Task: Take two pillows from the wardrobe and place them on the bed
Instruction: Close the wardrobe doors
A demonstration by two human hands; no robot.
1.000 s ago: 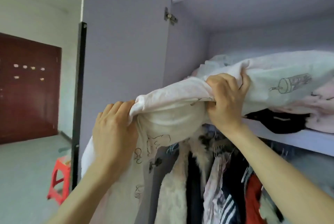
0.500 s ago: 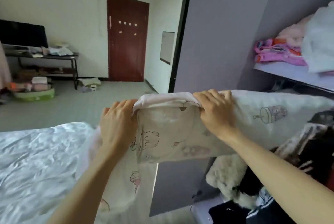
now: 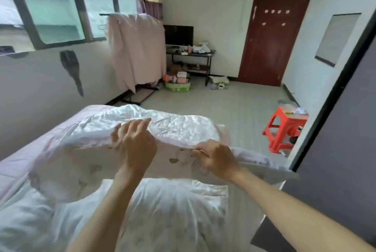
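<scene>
White and pale pink, printed with faint cartoon figures, the pillow [image 3: 81, 162] hung in the air above the bed [image 3: 177, 207], stretched crosswise between a person's two hands and blurred by motion. The left hand [image 3: 135, 146] lay over the pillow's upper edge near its middle; its fingers [image 3: 140, 124] were spread and nearly straight, and whether the thumb underneath pinched the cloth could not be told. The right hand [image 3: 218, 157] was clenched on a fold of the pillowcase toward the pillow's right end, its knuckles up. Beneath both forearms and beyond the hands spread a crumpled white quilt [image 3: 173, 127] covering the bed, with a pink sheet [image 3: 22, 156] showing along the edge to the left of the left hand. To the right of the right arm stood the dark edge of the wardrobe door [image 3: 333, 97]. Beyond the right hand a red plastic stool [image 3: 284, 127] stood on the tiled floor [image 3: 234, 105]. Farther off, past both hands, were a brown door [image 3: 276, 32], a table [image 3: 191, 54] carrying a dark screen [image 3: 178, 35], and a rack draped with pink cloth [image 3: 138, 52] below the window [image 3: 61, 3].
</scene>
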